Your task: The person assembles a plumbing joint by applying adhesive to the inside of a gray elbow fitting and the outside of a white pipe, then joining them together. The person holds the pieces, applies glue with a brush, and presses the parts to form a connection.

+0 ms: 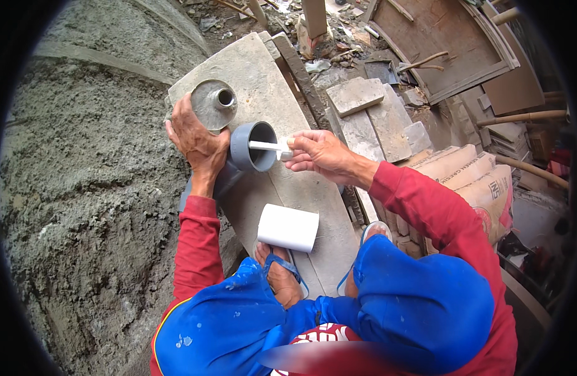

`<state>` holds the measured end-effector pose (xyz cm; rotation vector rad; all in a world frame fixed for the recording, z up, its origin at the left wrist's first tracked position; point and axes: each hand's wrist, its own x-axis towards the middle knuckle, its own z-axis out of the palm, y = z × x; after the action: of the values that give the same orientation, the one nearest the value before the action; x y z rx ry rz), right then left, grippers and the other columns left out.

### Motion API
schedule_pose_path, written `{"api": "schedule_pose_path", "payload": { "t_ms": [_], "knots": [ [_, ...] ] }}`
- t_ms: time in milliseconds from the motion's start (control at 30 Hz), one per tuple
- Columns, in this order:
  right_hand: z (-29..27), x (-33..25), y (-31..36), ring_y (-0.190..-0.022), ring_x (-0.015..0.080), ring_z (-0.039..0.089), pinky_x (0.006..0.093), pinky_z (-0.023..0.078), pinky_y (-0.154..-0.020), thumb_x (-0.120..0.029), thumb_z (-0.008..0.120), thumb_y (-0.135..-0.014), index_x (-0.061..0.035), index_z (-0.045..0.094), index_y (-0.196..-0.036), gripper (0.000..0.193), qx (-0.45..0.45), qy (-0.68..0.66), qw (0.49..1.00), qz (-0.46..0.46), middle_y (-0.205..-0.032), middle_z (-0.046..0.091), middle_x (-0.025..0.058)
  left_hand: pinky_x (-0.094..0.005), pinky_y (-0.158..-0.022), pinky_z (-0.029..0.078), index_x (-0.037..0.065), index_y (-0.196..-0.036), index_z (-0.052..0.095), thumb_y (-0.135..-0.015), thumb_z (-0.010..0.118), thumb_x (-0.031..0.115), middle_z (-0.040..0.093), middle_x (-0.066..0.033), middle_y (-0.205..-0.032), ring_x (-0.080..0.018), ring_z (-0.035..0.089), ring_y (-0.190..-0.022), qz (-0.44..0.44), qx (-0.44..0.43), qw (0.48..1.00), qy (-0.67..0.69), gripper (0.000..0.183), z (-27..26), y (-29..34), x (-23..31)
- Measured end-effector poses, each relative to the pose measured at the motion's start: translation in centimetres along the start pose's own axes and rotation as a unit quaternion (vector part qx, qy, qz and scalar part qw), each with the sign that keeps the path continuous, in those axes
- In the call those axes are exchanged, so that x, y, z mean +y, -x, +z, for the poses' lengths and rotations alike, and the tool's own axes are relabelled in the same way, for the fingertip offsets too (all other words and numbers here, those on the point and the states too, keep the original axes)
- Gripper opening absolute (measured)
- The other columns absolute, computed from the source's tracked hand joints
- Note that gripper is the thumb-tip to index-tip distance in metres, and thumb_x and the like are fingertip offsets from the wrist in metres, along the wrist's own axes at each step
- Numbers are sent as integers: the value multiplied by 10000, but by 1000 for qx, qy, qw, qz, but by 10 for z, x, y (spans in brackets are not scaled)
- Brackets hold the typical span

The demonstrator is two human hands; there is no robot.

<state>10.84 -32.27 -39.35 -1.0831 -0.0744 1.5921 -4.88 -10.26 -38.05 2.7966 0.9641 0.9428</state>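
My left hand (200,141) is wrapped round the side of a round, dull grey metal can (207,99) with a short open neck on top. Below it lies a grey plastic pipe fitting (239,150), its wide mouth facing right. My right hand (323,153) pinches the wider end of a thin white stick (263,146). The stick's far end reaches into the fitting's mouth, where its tip is hard to make out. A short piece of white pipe (288,227) lies on the plank in front of my feet.
A long grey plank (263,78) carries these things and my sandalled feet. Rough grey mortar (100,188) rises along the left. Stacked slabs (379,122) and paper sacks (457,172) stand to the right. A wooden panel (435,44) and rubble lie at the back.
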Motion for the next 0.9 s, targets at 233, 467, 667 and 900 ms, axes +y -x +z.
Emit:
{"api": "schedule_pose_path", "payload": {
  "t_ms": [233,467,667,900],
  "knots": [
    [-14,-31,-5,-751,170,693,304,572,-682,-219,757,-963,-16,654,-1191,323,-93,389,901,-168,-833,723,104,-583,-1227,240,79,-1528,396,-694,849,250,502,-168,-1452,-349,444,-1430,10,3,1000,3,964,0,-1,0],
    [-3,-48,-6,-829,362,685,451,550,-714,-187,786,-835,-35,633,-1153,384,-25,653,643,-399,-912,652,192,-584,-1225,241,80,-1531,391,-694,855,252,502,-166,-1453,-344,445,-1430,6,-1,1000,-2,972,-2,-1,2],
    [6,-44,6,-902,388,667,466,572,-764,-130,752,-835,-61,613,-1149,350,33,663,578,-474,-984,614,173,-593,-1229,228,87,-1527,394,-697,849,266,500,-151,-1452,-332,441,-1432,2,1,1000,0,963,-1,-1,0],
    [1,-38,16,-861,336,688,422,573,-768,-84,793,-808,-57,629,-1213,438,-6,635,642,-429,-1017,639,155,-596,-1231,223,87,-1524,394,-692,845,259,500,-153,-1444,-329,444,-1428,-1,3,1000,-1,961,0,0,0]
  ]
}}
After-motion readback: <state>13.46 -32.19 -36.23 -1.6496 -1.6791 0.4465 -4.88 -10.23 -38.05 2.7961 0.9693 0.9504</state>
